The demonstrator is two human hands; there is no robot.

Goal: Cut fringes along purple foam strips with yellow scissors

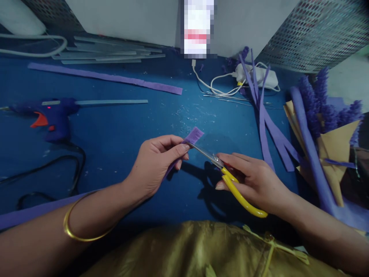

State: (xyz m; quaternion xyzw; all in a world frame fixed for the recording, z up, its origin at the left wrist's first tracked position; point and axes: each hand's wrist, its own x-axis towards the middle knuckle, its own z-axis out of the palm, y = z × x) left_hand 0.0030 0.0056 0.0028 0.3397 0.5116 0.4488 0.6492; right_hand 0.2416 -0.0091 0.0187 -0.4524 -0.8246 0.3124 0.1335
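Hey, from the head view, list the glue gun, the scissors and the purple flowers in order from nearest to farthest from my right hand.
1. Scissors: held in the right hand.
2. Purple flowers: off to its right, toward the view's upper right.
3. Glue gun: on the far left, past the left hand.

Blue glue gun (61, 111) on its side, clear glue sticks (108, 51), gray mesh panel (314, 34)

Up top, the head-worn camera looks forward and down, close above both hands (152, 163) (255, 179), the blue tabletop (115, 123) stretching wide across its view!
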